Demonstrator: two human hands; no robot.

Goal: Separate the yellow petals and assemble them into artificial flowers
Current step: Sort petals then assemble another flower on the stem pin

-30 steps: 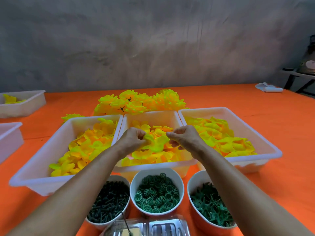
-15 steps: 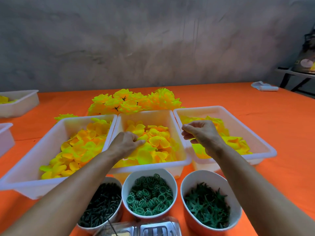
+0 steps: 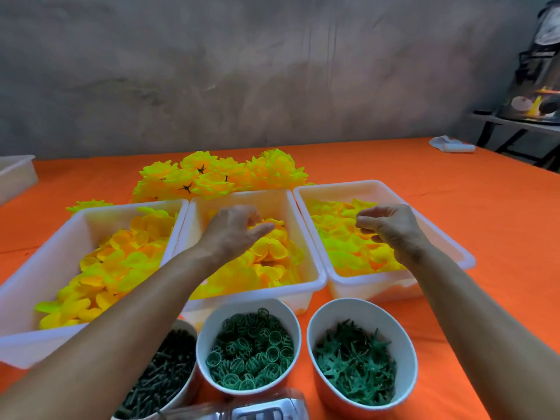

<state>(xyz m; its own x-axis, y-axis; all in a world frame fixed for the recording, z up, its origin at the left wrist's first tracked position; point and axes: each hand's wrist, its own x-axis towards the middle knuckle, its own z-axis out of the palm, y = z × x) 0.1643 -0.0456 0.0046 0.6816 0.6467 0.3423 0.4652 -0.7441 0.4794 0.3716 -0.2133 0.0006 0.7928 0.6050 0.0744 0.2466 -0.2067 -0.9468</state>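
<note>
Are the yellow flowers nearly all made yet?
Some are: a pile of finished yellow artificial flowers lies behind the white plastic trays. Now the left hand reaches into the middle tray's loose yellow petals; the right hand hovers over the right tray. Plenty left: all three trays hold many petals.

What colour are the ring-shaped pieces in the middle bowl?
Green; the ring-shaped pieces fill the white middle bowl, clearest in the head view.

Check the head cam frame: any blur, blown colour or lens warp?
Head view: yellow fabric petals in the right white plastic tray clip to neon, detail lost; both hands, left and right, look slightly soft; wide-angle warp bends the orange table's edges; lighting flat, shadows faint.
</note>
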